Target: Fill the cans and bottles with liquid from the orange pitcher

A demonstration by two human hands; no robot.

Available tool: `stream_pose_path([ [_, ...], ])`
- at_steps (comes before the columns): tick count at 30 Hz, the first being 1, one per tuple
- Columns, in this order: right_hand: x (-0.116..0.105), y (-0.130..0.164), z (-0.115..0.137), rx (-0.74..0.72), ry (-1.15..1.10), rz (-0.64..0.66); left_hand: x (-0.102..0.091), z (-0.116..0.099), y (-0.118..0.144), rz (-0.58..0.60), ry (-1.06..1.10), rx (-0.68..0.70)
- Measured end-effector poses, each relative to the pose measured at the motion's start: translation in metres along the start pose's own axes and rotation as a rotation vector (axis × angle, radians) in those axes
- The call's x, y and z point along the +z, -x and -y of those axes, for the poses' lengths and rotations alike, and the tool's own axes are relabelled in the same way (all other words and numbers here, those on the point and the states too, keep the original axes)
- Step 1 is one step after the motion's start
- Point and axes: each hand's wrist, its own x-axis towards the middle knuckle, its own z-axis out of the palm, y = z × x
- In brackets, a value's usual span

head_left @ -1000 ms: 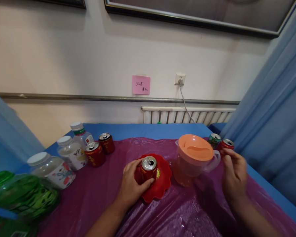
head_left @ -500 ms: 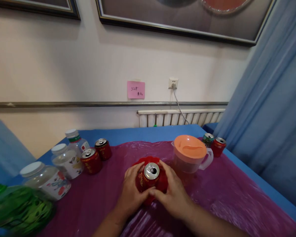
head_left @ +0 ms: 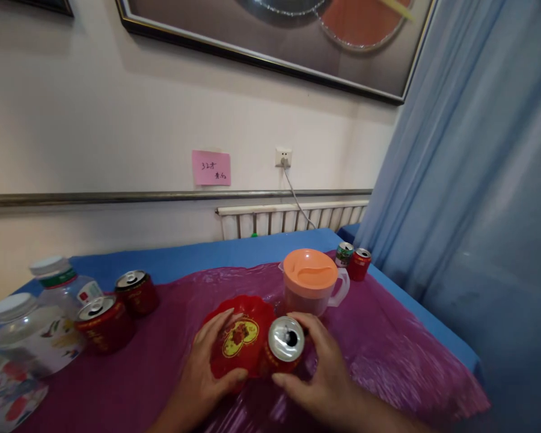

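A lived-in room: framed picture (head_left: 275, 36), wall radiator (head_left: 293, 218), blue curtain (head_left: 469, 150), cloth-covered table (head_left: 207, 255) of drinks.

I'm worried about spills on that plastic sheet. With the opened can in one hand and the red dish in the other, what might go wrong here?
The red can, gripped by the right hand, is already open and looks tilted, so any drink inside may slop out. The left hand holds the red dish by its edge only; it may tip. The orange-lidded pitcher stands close behind and might get knocked.
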Motion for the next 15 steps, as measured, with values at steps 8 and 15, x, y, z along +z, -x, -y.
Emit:
stream_pose_path([
  [8, -0.121, 0.027, -0.054, 0.172, 0.326, -0.333, -0.003, -0.004, -0.012, -0.153, -0.099, -0.144],
  [15, -0.176, -0.043, -0.151, 0.368, 0.486, -0.636, -0.003, 0.004, -0.015, -0.185, -0.13, -0.16],
])
